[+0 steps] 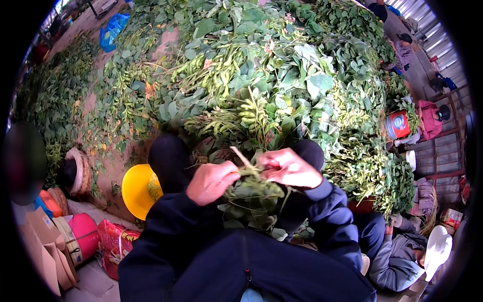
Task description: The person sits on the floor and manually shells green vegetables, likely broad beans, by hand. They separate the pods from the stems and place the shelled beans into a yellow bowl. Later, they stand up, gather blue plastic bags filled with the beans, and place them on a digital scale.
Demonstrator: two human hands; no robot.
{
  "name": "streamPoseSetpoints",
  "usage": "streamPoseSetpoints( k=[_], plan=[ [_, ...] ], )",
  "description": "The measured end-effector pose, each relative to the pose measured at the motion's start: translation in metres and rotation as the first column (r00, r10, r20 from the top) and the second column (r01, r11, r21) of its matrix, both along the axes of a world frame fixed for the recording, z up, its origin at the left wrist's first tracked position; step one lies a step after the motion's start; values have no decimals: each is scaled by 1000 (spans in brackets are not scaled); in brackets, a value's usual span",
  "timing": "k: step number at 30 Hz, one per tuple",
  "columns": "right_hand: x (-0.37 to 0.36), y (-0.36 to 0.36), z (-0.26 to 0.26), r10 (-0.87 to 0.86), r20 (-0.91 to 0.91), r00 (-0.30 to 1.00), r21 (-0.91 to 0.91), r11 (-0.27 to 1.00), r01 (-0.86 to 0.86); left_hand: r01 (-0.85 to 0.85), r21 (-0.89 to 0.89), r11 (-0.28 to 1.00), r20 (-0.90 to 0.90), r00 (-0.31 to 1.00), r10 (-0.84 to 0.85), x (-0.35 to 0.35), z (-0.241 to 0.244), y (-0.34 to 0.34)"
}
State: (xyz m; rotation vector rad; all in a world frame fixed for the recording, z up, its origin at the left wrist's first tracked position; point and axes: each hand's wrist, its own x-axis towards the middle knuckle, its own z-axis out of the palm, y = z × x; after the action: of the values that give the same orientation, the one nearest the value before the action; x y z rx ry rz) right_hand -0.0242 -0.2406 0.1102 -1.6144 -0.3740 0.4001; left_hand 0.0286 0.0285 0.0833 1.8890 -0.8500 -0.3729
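Across my lap lies a leafy soybean plant (253, 196), its cut stem (240, 155) pointing away from me between my hands. My left hand (216, 181) has its fingertips pinched together at the left side of the stem; whether a pod is in them is too small to tell. On the right side, my right hand (290, 168) is curled at the plant, its fingers blurred and partly hidden. Just beyond my knees rises a big heap of soybean plants (249, 109) with green pods. Beside my left knee stands a yellow bucket (134, 192) with green pods inside.
A woven ring-shaped seat (80, 171), a red bag (113, 245), a pink roll (85, 234) and cardboard (43, 245) lie to the left. A person in a white hat (396, 253) sits close at right. Farther off are a red paint bucket (397, 125) and blue plastic bags (113, 32).
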Motion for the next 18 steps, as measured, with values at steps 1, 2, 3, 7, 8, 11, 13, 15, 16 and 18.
streamPoseSetpoints(
  k=[1, 2, 3, 7, 8, 11, 13, 15, 16, 18],
  plan=[
    [1, -11, 14, 53, -72, 996, 114, 992, -45, -19, 13, 1000, 45, 999, 18, 3, -4, 11],
    [-2, -32, 20, -21, -145, 989, 64, 997, 31, -52, 49, 997, -29, 998, 53, 13, -14, 26],
    [-1, -49, 24, -83, -210, 974, 19, 996, 89, -151, -46, 987, -314, 941, 129, 17, -23, 40],
    [9, -55, 15, -307, -22, 951, -48, 951, 306, -296, -159, 942, -565, 809, 159, 19, -21, 14],
    [19, -43, 18, -257, -42, 966, 101, 960, 260, -294, -113, 949, -447, 868, 216, 20, -26, 4],
    [29, -36, 12, -240, -80, 967, 77, 966, 246, -309, -104, 945, -36, 951, 307, 30, -41, -25],
    [30, -31, 11, -279, -76, 957, 18, 960, 281, -306, -16, 952, 10, 952, 306, 30, -41, -34],
    [31, -31, 7, -260, -10, 966, -44, 965, 259, -273, -103, 957, -170, 952, 253, 24, -27, -36],
    [31, -31, 4, -235, 38, 971, -70, 969, 237, -261, -145, 954, -252, 942, 220, 22, -13, -36],
    [30, -22, -1, -180, 65, 982, -23, 983, 182, -161, -154, 975, -350, 932, 99, 19, 5, -41]
  ],
)
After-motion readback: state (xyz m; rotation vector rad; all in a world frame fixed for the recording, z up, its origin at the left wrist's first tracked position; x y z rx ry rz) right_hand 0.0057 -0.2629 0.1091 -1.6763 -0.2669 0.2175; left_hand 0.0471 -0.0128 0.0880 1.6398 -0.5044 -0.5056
